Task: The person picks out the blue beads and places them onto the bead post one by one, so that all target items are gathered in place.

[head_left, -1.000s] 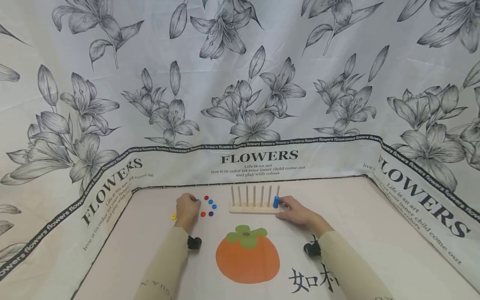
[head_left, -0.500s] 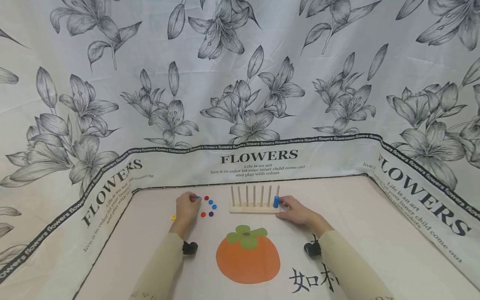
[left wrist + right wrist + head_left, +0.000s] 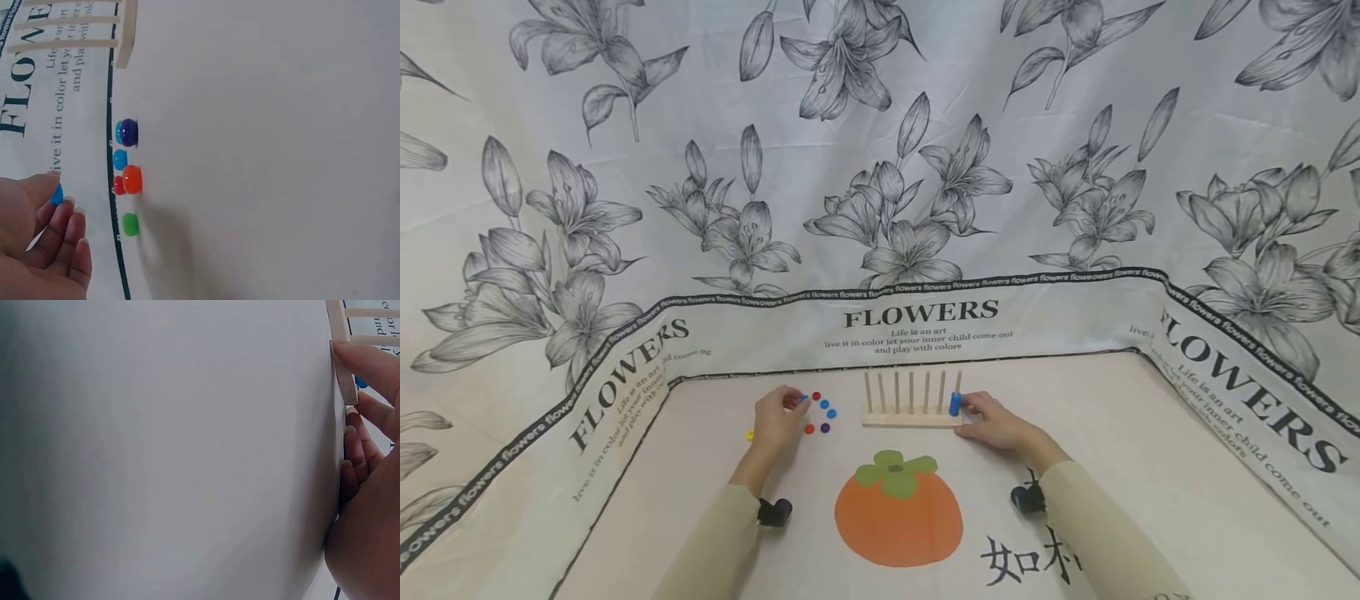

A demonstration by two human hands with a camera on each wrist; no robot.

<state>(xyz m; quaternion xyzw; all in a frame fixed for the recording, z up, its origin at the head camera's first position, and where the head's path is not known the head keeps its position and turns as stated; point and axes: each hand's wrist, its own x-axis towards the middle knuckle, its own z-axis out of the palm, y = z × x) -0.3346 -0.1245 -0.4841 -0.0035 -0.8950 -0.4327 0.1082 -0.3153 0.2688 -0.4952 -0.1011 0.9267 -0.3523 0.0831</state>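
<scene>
In the left wrist view, my left hand point(image 3: 44, 244) pinches a blue bead point(image 3: 57, 195) between thumb and fingertip, held above the table. Loose beads lie to its right: a red bead point(image 3: 816, 396), two blue ones, an orange-red bead point(image 3: 809, 429) and a purple bead point(image 3: 825, 428). A green bead point(image 3: 130, 224) shows in the left wrist view. My right hand point(image 3: 996, 423) grips the right end of a wooden peg rack point(image 3: 902, 420), thumb on the front of its base. Stacked blue beads point(image 3: 955, 404) sit on the rack's rightmost peg; the other pegs are bare.
A yellow bead point(image 3: 749, 435) lies left of my left hand, partly hidden by it. The pale tablecloth point(image 3: 700, 467) bears a printed persimmon point(image 3: 898, 521) and black characters. A flower-printed curtain point(image 3: 917, 200) rises behind and at both sides.
My left hand has raised the blue bead off the table and shifted slightly right, its wrist turning. The right hand keeps its grip on the peg rack.
</scene>
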